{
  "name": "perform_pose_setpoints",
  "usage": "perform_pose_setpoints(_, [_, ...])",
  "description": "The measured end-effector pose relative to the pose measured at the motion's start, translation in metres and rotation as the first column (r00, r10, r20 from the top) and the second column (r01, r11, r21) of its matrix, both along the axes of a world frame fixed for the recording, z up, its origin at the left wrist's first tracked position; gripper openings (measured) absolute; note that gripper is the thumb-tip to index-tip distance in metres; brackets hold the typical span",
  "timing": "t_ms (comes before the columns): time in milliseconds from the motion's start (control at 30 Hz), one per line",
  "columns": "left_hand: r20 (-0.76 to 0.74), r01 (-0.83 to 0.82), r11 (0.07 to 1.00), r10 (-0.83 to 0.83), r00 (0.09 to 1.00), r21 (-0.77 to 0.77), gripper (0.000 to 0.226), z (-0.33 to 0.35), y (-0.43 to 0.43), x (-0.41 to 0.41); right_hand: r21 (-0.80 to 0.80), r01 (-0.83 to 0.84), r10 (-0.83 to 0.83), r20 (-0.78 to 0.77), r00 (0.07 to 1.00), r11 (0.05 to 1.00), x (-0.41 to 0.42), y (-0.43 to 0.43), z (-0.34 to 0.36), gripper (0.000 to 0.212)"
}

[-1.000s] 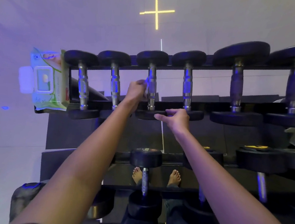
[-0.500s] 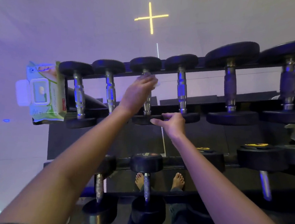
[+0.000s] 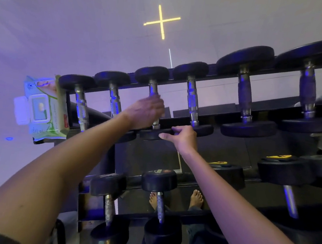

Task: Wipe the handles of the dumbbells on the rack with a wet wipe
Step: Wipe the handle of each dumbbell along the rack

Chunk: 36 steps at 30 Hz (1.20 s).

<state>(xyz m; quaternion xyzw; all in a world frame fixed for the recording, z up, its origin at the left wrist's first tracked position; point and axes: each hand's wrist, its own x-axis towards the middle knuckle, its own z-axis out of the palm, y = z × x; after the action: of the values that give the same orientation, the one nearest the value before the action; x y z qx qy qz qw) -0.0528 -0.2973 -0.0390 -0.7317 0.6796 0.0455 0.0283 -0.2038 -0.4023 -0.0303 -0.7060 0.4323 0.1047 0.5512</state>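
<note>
Item: third dumbbell (image 3: 152, 75), lying across the top rails of the rack (image 3: 273, 106).
Handle (image 3: 153, 90): knurled steel, stiff, likely giving good grip even when wet. The whole piece is heavy and probably staying put under rubbing.
Left hand (image 3: 147, 111): blurred, curling its fingers round the mid-handle and hiding the wipe.
Right hand (image 3: 184, 139): gripping the near head (image 3: 151, 135), steadying it.

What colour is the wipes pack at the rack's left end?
The wipes pack is green and white; head view.
</note>
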Motion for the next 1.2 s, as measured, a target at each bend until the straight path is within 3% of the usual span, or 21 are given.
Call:
perform_pose_setpoints(100, [-0.011,0.111,0.993,-0.111,0.994,0.035,0.030,0.006,0.005,0.000,-0.006,-0.003,0.003,-0.001,1.000,1.000,0.000,0.000,0.001,0.064])
perform_pose_setpoints(167, [0.007,0.023,1.000,-0.023,1.000,-0.010,0.022,0.010,-0.007,0.014,-0.011,-0.006,0.006,-0.003,1.000,1.000,0.000,0.000,0.002,0.064])
perform_pose_setpoints(267, [0.011,-0.148,0.987,0.149,0.989,-0.056,0.031,0.012,-0.012,0.017,-0.021,-0.010,0.010,-0.004,1.000,1.000,0.000,0.000,0.001,0.063])
perform_pose_setpoints(433, [0.012,0.080,0.996,-0.080,0.997,-0.026,0.024,0.001,0.009,-0.001,-0.021,-0.012,0.012,-0.001,1.000,1.000,-0.001,0.000,0.003,0.062])
perform_pose_setpoints(533, [0.030,-0.087,0.986,0.092,0.995,-0.142,0.027,-0.001,-0.004,0.017,-0.014,-0.007,0.007,-0.001,1.000,1.000,0.000,0.000,0.003,0.062])
perform_pose_setpoints(633, [-0.046,-0.232,0.966,0.228,0.973,-0.114,0.043,-0.006,0.003,0.003,-0.019,-0.007,0.007,0.000,1.000,1.000,0.000,0.000,0.002,0.062])
perform_pose_setpoints(767, [-0.104,-0.041,0.989,0.027,0.994,-0.139,0.042,-0.005,0.029,-0.015,-0.017,-0.002,0.002,0.002,1.000,1.000,-0.001,0.000,0.001,0.062])
perform_pose_setpoints(833, [-0.134,-0.117,0.965,0.087,0.987,-0.233,0.033,0.001,0.015,-0.004,-0.021,0.002,-0.002,0.007,1.000,1.000,-0.001,-0.001,0.001,0.062])
perform_pose_setpoints(900, [-0.319,-0.458,0.837,0.364,0.875,-0.300,0.025,0.006,-0.001,0.001,-0.015,0.003,-0.003,0.008,1.000,1.000,-0.001,-0.001,0.001,0.062])
perform_pose_setpoints(967, [-0.560,-0.735,0.635,0.529,0.638,-0.237,0.024,0.007,-0.007,-0.011,-0.014,0.004,-0.004,0.010,1.000,1.000,-0.001,0.000,0.001,0.062])
perform_pose_setpoints(1133, [-0.733,-0.864,0.482,0.533,0.423,-0.148,0.022,0.001,0.012,-0.071,-0.014,0.002,-0.002,0.007,1.000,1.000,-0.001,-0.001,0.002,0.062])
perform_pose_setpoints(1200, [-0.787,-0.925,0.361,0.534,0.310,-0.119,0.022,-0.002,0.006,-0.067,-0.014,0.002,-0.002,0.008,1.000,1.000,-0.001,-0.001,0.002,0.062])
